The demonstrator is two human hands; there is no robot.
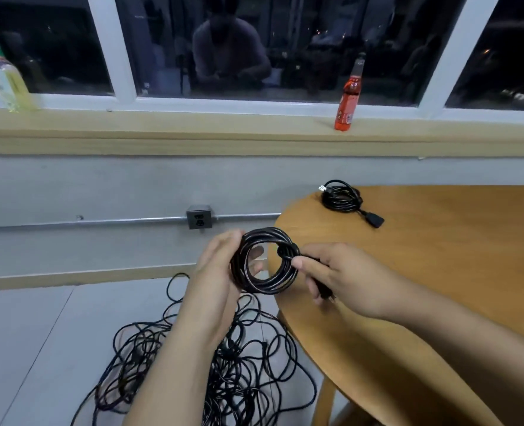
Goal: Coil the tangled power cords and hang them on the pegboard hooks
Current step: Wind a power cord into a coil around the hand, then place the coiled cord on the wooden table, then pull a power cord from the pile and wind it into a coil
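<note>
Held coil: a black power cord wound into a neat ring, the held coil [267, 289], is up in the air just off the table's near left edge, above the floor.
Left hand: the left hand [217, 272] grips the ring's left side, thumb over the top, fingertips showing through the hole.
Right hand: the right hand [340, 272] has its fingers curled round the loose tail, thumb pressed on the cord where it crosses the ring's right side; the plug end [324, 291] sticks out below the fingers.
Step in hand: it looks like binding the tail round the loops so that the ring keeps its shape.
Doing it well: keep the left grip firm so no loop slips; pull each wrap snug and tuck the plug through the ring.
Finished coil: another finished coil [340, 199] lies at the far left edge of the wooden table [439, 256].
Tangled cords: a heap of tangled cords [242, 392] lies on the floor [39, 348] under the arms, touching the table leg's side.
Pegboard: not in view.
</note>
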